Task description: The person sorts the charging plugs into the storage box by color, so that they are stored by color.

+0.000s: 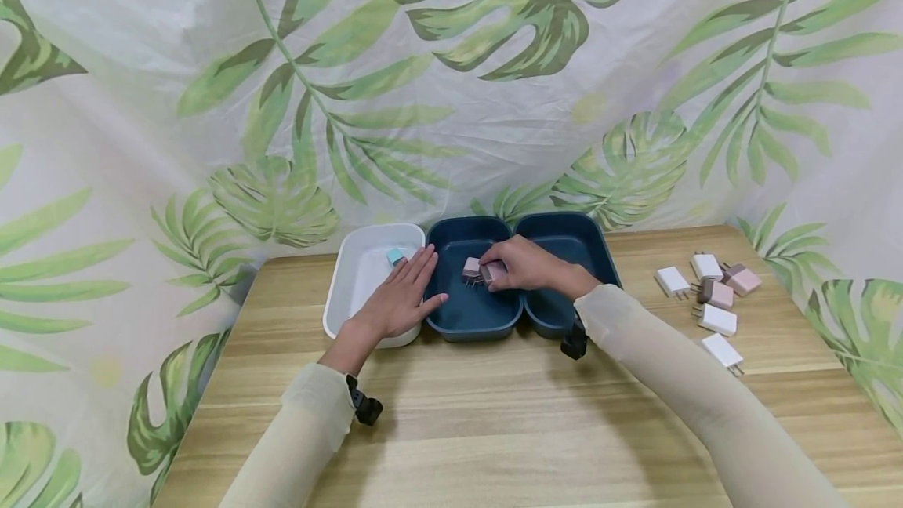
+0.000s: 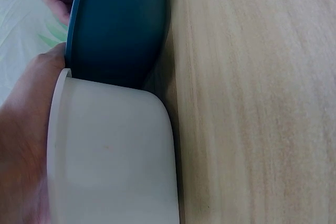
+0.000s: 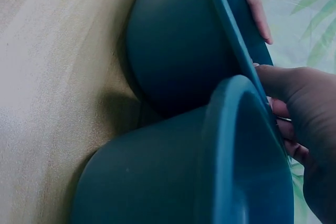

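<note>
My right hand (image 1: 531, 263) reaches into the middle dark blue bin (image 1: 474, 329) and pinches a pink plug charger (image 1: 493, 272). Another pink charger (image 1: 471, 268), prongs showing, stands right beside it. My left hand (image 1: 400, 294) lies with fingers extended over the adjoining rims of the white bin (image 1: 340, 318) and the middle bin. A small turquoise charger (image 1: 396, 257) sits in the white bin near those fingertips. In the right wrist view, the bin wall hides most of what my right fingers (image 3: 284, 108) hold.
A second dark blue bin (image 1: 570, 223) adjoins on the right, partly under my right forearm. On the wooden table (image 1: 494, 429), to the right, lie several white chargers (image 1: 718, 320) and pink-and-brown chargers (image 1: 744, 280). A leaf-patterned cloth (image 1: 494, 116) hangs behind the bins.
</note>
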Demonstrator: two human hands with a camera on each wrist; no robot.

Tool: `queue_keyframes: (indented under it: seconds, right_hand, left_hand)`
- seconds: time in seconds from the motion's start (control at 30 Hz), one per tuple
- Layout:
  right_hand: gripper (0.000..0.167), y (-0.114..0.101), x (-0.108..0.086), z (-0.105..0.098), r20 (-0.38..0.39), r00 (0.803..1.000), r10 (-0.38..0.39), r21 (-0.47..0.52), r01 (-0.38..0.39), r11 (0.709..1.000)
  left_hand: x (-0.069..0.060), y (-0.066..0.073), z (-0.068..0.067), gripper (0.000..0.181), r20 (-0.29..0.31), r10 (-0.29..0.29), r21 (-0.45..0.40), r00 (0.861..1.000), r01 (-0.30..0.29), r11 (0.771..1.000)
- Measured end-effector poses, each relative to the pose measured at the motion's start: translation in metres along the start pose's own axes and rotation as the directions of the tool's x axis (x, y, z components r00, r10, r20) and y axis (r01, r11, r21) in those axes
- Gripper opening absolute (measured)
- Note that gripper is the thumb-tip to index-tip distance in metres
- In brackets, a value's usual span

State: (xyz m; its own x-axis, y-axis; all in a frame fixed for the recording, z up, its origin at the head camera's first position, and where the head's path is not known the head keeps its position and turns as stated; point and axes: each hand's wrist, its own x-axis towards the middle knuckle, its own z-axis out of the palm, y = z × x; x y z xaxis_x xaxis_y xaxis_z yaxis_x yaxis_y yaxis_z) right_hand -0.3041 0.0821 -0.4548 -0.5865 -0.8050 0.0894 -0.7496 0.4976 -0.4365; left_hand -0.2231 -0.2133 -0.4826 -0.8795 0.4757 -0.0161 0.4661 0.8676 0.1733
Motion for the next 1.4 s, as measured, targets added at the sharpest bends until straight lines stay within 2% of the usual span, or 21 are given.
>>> queue_keyframes:
  seconds: [0.33,0.63,0.9,1.17,1.4]
  right_hand:
    - [0.045,-0.003,0.0,0.002,-0.004,0.999,-0.045,-0.104,0.044,0.994]
    - [0.038,-0.002,-0.003,0.002,-0.004,0.999,-0.051,-0.01,0.051,0.999]
    - [0.041,-0.006,-0.013,-0.009,-0.029,0.999,-0.026,0.049,0.028,0.998]
    - [0.041,-0.009,-0.027,-0.018,-0.086,0.994,-0.066,0.048,0.07,0.996]
    - [0.044,-0.008,-0.044,-0.029,-0.102,0.994,-0.034,0.049,0.04,0.998]
  left_hand:
    - [0.002,-0.001,0.001,0.086,0.008,0.002,-0.008,1.0,-0.002,1.0]
    - [0.001,-0.002,0.002,0.088,0.007,0.006,-0.007,1.0,-0.006,1.0]
    - [0.0,0.001,-0.001,0.086,0.016,-0.005,0.001,1.0,0.005,1.0]
    - [0.0,0.002,-0.002,0.086,0.015,-0.017,0.0,1.0,0.017,1.0]
    - [0.0,0.002,-0.002,0.085,0.014,-0.02,-0.006,1.0,0.02,1.0]
